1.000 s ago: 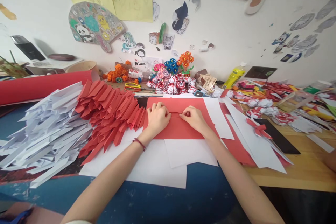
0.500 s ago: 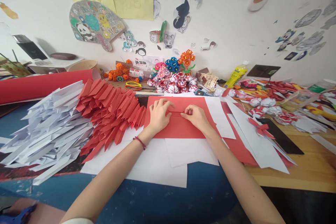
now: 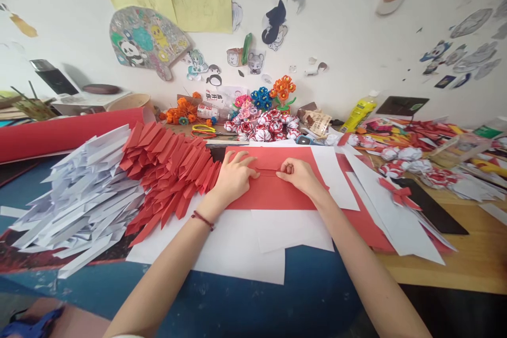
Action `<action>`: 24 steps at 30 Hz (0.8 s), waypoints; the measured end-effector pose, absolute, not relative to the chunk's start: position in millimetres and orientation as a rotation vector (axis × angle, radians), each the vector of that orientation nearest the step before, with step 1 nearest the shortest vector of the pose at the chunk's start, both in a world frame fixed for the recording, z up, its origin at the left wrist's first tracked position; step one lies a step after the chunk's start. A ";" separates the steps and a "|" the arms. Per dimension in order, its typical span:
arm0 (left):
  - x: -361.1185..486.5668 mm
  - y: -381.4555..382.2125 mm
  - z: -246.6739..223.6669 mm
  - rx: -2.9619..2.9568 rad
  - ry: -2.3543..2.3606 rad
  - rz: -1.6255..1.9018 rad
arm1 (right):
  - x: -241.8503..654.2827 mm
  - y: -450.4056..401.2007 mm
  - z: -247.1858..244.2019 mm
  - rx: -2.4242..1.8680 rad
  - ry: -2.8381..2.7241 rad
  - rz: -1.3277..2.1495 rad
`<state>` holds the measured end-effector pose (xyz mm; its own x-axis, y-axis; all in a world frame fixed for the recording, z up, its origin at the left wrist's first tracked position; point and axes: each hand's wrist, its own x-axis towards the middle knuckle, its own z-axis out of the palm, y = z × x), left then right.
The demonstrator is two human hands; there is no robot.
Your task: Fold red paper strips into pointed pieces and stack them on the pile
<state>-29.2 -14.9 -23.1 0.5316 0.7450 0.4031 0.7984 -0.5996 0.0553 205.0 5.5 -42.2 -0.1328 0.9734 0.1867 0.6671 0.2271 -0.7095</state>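
Note:
A narrow folded red paper strip (image 3: pixel 266 171) lies on a red sheet of paper (image 3: pixel 273 198), between my two hands. My left hand (image 3: pixel 234 177) is at the strip's left end, its thumb and forefinger about the end and the other fingers arched out over the sheet. At the right end, my right hand (image 3: pixel 299 175) pinches the strip, with thumb against curled fingers. Red on red makes the strip's ends hard to see under the fingertips. Just left of my left hand is a pile of folded red paper strips (image 3: pixel 168 169).
Folded white paper strips (image 3: pixel 87 195) heap at the far left, beside a red paper roll (image 3: pixel 75 129). White sheets (image 3: pixel 241 261) lie under the red one. Behind are red-and-white paper flowers (image 3: pixel 263 127) and scissors (image 3: pixel 204 129). A yellow bottle (image 3: pixel 359 112) stands back right.
The view has shifted slightly. My left hand has moved a little left and its fingers have spread more. My right hand stays at the strip's right end.

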 end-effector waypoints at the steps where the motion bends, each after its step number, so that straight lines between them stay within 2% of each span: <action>1: -28.6 -14.9 -23.2 -2.625 -1.327 -0.595 | 205.9 5.8 -42.3 -1.506 -1.881 0.632; 10: -19.5 -17.3 -17.2 -2.605 -1.272 -0.626 | 207.3 0.6 -45.7 -1.463 -1.853 0.577; 16: -3.4 -12.6 -22.3 -2.491 -1.510 -0.815 | 205.5 -2.8 -43.0 -1.418 -1.908 0.527; 24: 5.6 -1.5 -35.2 -2.522 -1.577 -0.604 | 200.8 -0.5 -42.0 -1.430 -1.900 0.532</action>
<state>5.6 -1.5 -35.2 0.3827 0.8399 0.3850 0.8820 -0.4561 0.1184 200.8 -0.5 -42.0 -0.1550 0.9475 0.2796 0.6643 0.3094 -0.6805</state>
